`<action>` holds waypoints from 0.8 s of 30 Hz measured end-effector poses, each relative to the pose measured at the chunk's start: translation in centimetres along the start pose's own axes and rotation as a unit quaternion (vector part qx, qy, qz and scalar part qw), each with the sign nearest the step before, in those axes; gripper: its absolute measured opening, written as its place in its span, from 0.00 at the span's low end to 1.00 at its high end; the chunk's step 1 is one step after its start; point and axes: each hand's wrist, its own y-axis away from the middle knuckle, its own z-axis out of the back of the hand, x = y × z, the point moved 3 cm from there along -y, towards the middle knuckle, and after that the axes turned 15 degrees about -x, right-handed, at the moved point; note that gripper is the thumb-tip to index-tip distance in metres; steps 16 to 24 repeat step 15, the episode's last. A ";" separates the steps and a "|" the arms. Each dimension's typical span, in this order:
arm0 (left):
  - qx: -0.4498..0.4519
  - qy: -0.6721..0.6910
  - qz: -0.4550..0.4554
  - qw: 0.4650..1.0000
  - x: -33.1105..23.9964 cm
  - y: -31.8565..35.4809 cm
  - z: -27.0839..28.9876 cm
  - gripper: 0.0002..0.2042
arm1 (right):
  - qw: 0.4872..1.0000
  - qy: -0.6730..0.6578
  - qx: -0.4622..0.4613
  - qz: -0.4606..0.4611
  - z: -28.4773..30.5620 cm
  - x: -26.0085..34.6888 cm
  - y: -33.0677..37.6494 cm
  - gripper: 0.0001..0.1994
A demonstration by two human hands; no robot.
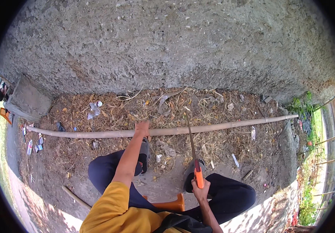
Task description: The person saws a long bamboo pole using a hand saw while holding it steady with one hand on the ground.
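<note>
A long bamboo pole [214,127] lies across the littered ground in front of me, running from far left to far right. My left hand [142,127] is closed over the pole left of its middle. In my right hand [201,189] is a hand saw [199,178], gripped by its orange handle. Its long narrow blade points away from me and crosses the pole to the right of my left hand. Whether the teeth bite into the bamboo is too small to tell.
A rough concrete wall [167,42] rises behind the pole. Concrete blocks stand at left [30,98] and right [288,149]. My shoes rest near the pole, with an orange stool [171,204] beneath me. A short stick [76,197] and plastic scraps lie about.
</note>
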 end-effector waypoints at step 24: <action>0.048 0.033 -0.154 0.986 -1.7 9.9 25.7 0.23 | 0.994 -0.075 0.028 -0.074 -1.9 1.3 1.6 0.13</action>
